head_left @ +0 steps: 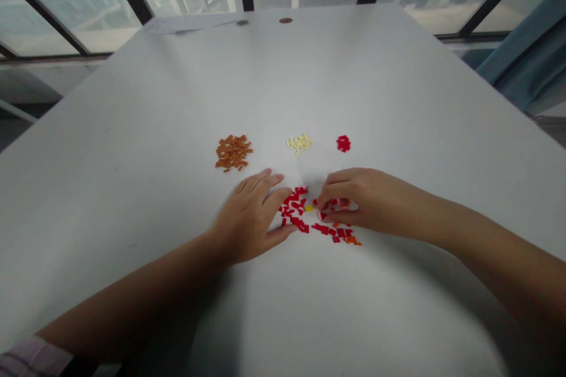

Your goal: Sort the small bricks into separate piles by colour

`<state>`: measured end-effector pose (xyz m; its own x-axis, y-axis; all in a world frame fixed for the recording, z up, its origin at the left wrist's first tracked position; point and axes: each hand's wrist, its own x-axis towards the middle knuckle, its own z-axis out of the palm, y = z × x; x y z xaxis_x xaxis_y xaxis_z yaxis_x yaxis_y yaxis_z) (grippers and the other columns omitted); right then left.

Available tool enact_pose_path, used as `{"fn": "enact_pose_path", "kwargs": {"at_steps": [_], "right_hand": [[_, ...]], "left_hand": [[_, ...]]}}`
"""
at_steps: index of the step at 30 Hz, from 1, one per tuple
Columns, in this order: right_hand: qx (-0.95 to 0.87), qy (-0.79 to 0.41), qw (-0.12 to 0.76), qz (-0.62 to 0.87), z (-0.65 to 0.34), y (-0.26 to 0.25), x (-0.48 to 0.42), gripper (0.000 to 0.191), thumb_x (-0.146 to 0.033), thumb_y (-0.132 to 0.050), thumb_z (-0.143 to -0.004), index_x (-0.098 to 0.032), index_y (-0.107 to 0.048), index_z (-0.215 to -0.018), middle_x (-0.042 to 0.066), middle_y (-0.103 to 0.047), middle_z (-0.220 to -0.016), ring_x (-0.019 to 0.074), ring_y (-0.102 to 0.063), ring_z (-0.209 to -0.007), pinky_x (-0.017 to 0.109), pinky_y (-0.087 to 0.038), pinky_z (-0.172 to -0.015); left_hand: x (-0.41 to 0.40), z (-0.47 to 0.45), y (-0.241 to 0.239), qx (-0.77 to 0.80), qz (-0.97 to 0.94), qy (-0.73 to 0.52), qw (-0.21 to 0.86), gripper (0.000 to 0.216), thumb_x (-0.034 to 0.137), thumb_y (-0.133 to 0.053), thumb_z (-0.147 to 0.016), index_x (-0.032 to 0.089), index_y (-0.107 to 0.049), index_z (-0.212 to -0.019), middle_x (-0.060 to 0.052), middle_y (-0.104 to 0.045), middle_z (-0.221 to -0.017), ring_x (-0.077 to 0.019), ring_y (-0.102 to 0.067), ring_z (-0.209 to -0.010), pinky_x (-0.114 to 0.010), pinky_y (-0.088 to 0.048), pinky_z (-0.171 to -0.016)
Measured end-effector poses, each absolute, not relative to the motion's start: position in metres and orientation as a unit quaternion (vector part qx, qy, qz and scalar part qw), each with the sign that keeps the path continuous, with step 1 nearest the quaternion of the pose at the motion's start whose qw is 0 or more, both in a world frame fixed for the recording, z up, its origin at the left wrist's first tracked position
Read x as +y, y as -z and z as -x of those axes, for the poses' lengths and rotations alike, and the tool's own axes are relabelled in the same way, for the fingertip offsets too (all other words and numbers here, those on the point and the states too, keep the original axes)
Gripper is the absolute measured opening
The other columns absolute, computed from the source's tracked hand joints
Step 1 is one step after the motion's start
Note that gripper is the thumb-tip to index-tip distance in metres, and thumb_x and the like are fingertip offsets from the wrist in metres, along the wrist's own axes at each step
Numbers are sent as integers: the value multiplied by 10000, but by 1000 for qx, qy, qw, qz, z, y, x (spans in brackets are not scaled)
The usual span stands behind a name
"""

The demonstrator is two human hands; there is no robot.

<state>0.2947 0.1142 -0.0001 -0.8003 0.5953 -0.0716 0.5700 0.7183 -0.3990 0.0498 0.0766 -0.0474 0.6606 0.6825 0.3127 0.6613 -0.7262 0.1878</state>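
Small red building bricks (299, 224) lie scattered on the white table (283, 306) between my hands. A yellow brick (308, 208) sits among them, and a few orange bricks (352, 240) lie at the near right of the scatter. My left hand (254, 212) rests at the left side with fingers spread, thumb and fingertips touching or close to the red bricks. Over the right part of the scatter, my right hand (354, 197) has its thumb and fingers bent together at the bricks. Whatever is between those fingertips is too small to make out.
Beyond my hands lie a pile of orange-brown bricks (233, 152), a small pale yellow pile (299, 143) and a small red pile (343, 143). Paper sheets (186, 26) lie at the far edge, near two round table fittings. Windows and a blue curtain (526, 53) border the table.
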Motion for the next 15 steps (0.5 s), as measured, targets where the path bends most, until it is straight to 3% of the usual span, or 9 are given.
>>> {"fn": "enact_pose_path", "kwargs": {"at_steps": [15], "right_hand": [[-923,-221,11,313,-294,1,115,186,-93,-576,-839,-206,-721,-810,17,-733,-813,155,-664,-722,273,-485,-693]], "left_hand": [[77,-50,48,371,-910,-185,26,447,436,-569,-907,86,-605,-1184,-229,-583,-1309,-367,-498,-1297,-526,-439,-1062]]}}
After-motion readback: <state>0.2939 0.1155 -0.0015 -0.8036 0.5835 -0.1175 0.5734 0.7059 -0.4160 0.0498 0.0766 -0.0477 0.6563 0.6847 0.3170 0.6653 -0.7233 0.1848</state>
